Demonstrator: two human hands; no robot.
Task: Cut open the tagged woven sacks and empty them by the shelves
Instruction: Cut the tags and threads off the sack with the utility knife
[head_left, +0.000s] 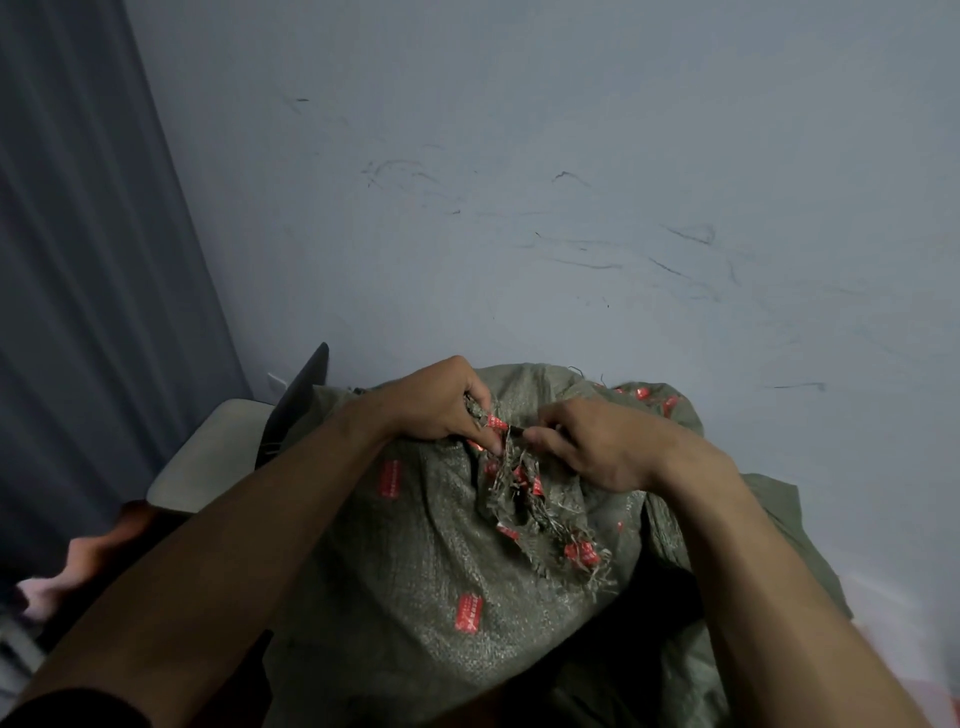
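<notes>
I've got the sack (415, 587) filling the lower middle of my view, resting against the wall (571, 208). Its long axis runs from me toward the wall, with the bunched neck (506, 452) at the far end. The frayed fringe (540, 525) flops back my way. Red tags (468, 614) dot the green weave, some caught in the fringe.

My left hand (436, 405) is clenched round the gathered weave at the neck, knuckles up. My right hand (597, 447) comes in from the other side, fingers curled and pinching a small dark bit (519, 430) right at the neck; I can't tell what it is. The two hands nearly touch.

More green weave bulges at right; whether it's the same sack, I can't tell. At left are a curtain (93, 260) and a pale seat (208, 457) beside the sack.
</notes>
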